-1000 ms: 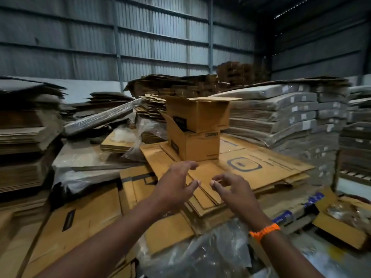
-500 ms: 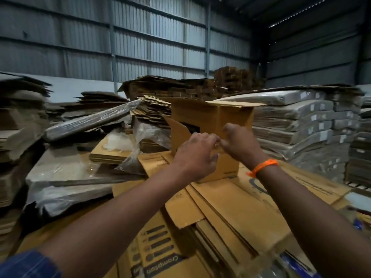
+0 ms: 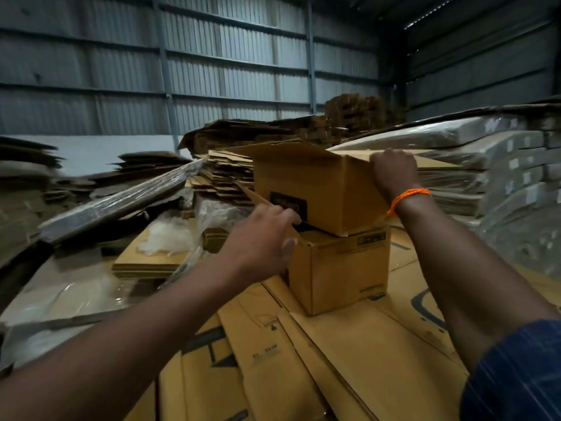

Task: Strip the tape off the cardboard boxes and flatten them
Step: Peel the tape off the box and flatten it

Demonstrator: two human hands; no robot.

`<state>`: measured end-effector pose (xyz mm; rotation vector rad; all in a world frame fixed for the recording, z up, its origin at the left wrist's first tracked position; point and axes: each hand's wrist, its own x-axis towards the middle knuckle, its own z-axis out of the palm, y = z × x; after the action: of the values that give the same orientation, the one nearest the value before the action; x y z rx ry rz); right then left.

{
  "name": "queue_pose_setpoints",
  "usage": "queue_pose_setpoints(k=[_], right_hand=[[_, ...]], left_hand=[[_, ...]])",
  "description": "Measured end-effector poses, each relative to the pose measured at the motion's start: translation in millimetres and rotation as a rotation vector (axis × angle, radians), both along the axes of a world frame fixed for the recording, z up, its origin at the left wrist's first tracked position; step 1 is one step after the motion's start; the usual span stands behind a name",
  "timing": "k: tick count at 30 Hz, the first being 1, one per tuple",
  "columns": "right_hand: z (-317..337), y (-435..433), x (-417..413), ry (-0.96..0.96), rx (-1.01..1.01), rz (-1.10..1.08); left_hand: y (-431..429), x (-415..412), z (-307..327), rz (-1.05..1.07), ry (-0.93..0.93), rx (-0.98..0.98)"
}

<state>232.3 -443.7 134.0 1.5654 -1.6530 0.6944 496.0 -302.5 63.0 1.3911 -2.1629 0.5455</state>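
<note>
Support: we see a pile of flattened cardboard sheets (image 3: 349, 360), overlapping and printed side up.
At the pile's 12 o'clock: we find a small brown box (image 3: 340, 275) upright, its base flat on the sheets.
At its 10 o'clock edge: we note a low stack of flat sheets (image 3: 145, 264), topped by crumpled clear plastic (image 3: 165, 235).

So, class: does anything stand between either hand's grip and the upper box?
Nothing visible does. The right-hand grip holds the upper box by its top right edge; the left-hand grip is at its lower left corner, though its hold is unclear. That box sits on a lower box.
</note>
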Motion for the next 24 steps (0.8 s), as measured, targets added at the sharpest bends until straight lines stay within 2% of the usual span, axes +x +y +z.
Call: queue_pose_setpoints(k=[5,8,11,15,18,21,24], right_hand=[[6.5,35.7,-24.4,-0.041,-0.113,0.044],[22.3,86.9,-50.0,-0.116,-0.202,0.041],[18.2,159.3,-70.4,-0.132,-0.253,0.020],[-22.4,278.9,-82.8,-0.105,-0.248,0.006],[-64.0,379.6,-81.2,-0.103,-0.241,0.014],[-108.4,482.6,-78.0,-0.108,-0.239,0.037],[-146.0,570.7,-71.8,-0.192,-0.214,0.120]], left_hand=[[-9.6,-7.6,-21.4,-0.001,-0.072,0.109],[-6.3,-31.1,-28.3,-0.072,-0.010,0.164],[15.5,-71.5,-30.3,-0.141,0.198,0.264],[86.3,-119.0,-37.1,-0.272,0.503,0.601],[152.4,-124.5,-67.6,-0.366,0.755,0.753],[233.8,-122.5,-112.7,-0.440,0.998,0.753],[313.9,-116.4,-145.0,-0.476,1.060,0.574]])
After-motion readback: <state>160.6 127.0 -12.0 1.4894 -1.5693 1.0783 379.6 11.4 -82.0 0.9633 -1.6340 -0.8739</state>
